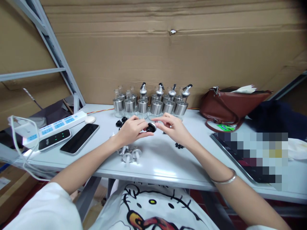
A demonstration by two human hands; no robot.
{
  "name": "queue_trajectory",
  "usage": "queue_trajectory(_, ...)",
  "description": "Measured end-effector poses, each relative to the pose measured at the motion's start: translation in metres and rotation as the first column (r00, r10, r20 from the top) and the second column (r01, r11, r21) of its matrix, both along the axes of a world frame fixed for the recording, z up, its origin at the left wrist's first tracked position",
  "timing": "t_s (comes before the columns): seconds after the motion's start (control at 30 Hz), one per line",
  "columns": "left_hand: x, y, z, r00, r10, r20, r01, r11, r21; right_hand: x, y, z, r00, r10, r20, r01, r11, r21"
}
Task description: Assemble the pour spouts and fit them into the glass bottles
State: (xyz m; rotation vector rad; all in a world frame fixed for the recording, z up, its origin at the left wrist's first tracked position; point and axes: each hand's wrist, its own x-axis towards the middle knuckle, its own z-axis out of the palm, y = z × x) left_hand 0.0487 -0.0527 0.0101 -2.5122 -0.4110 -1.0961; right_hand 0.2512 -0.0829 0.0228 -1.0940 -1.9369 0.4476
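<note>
- Two bare hands meet over the table [165, 159]. Thumb and fingers of the left hand [131, 130] pinch one black stopper with a silver rim [151, 128], held above the tabletop, in front of the bottles.
- Thumb and forefinger of the right hand [176, 128] are bent toward each other at that rim; whether they grip it, I cannot tell.
- One piece, then, appears to be in the middle of being put together.
- Several silver caps with stems [128, 157] lie near the left forearm, at least three.
- Two or more black stoppers [119, 123] lie beyond the left hand, partly hidden by it.
- One cluster of small black parts [179, 146], too small to count, lies near the right wrist.
- Six bottles [156, 108] stand in the front row, with more behind, too overlapped to count.
- Four spouts [159, 91] top bottles and look finished; two front bottles at left lack them, so work seems left.
</note>
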Motion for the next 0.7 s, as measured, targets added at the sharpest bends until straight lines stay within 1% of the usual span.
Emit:
queue_trajectory(0.03,0.0,-0.001,0.0,1.0,0.006,0.01,-0.006,1.0,-0.001,-0.001,-0.001,0.0,1.0,-0.009,0.011,0.009,1.0,0.007)
queue_trajectory(0.07,0.0,-0.002,0.001,1.0,0.016,0.016,-0.015,1.0,-0.007,-0.002,-0.003,0.001,1.0,-0.005,0.005,0.005,1.0,-0.014)
queue_trajectory(0.13,0.001,-0.005,0.002,0.999,0.045,0.011,-0.045,0.999,-0.026,-0.005,-0.005,0.0,0.999,0.018,-0.051,-0.023,0.995,-0.1)
queue_trajectory(0.23,0.003,-0.009,0.003,0.994,0.1,-0.03,-0.103,0.991,-0.082,-0.007,-0.007,-0.002,0.983,0.08,-0.164,-0.118,0.963,-0.242)
queue_trajectory(0.3,0.004,-0.01,0.003,0.991,0.126,-0.046,-0.131,0.981,-0.141,-0.008,-0.007,-0.005,0.969,0.125,-0.213,-0.185,0.939,-0.29)
queue_trajectory(0.37,0.004,-0.011,0.003,0.989,0.137,-0.05,-0.145,0.968,-0.203,-0.009,-0.006,-0.007,0.963,0.146,-0.228,-0.211,0.933,-0.293)
queue_trajectory(0.53,0.003,-0.014,0.006,0.99,0.116,-0.082,-0.138,0.918,-0.371,-0.007,-0.002,-0.009,0.96,0.142,-0.241,-0.201,0.95,-0.239)
queue_trajectory(0.6,0.003,-0.015,0.007,0.994,0.092,-0.066,-0.112,0.888,-0.445,-0.006,-0.002,-0.009,0.962,0.128,-0.243,-0.186,0.954,-0.234)
queue_trajectory(0.7,0.003,-0.015,0.007,0.998,0.057,0.002,-0.047,0.84,-0.54,-0.005,-0.002,-0.007,0.967,0.102,-0.233,-0.156,0.962,-0.225)
